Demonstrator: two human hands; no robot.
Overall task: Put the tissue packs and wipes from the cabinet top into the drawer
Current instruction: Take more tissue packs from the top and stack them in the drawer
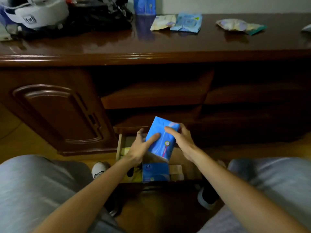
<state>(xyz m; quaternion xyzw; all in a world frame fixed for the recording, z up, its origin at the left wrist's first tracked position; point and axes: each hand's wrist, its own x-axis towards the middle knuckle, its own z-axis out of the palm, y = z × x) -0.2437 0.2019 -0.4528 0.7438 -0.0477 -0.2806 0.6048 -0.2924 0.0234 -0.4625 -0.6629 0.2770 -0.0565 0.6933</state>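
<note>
Head view, looking down between my knees: both my hands clamp a blue plastic-wrapped tissue pack (161, 138) directly over the open wooden drawer (119, 145) at the foot of the dark red-brown cabinet (151, 52). My left hand (139, 148) presses its fingers flat on the pack's near face; my right hand (180, 142) closes round the far right edge, fingers curled over the top. The pack is tilted, its long axis running from upper left, away from me, down toward me, with the lower end dipping into the drawer. Just beneath that end a second blue tissue pack (155, 172) already lies inside against the drawer's near side, so I judge the held one must settle behind or beside it. Neither hand is nearer; they share the load.

Up on the glossy top, well apart from my hands, more remain: a tall blue pack (144, 5) standing upright, a cream soft pack (162, 22) touching a light blue wipes packet (187, 22), and a pale crumpled packet (239, 26) further right.
</note>
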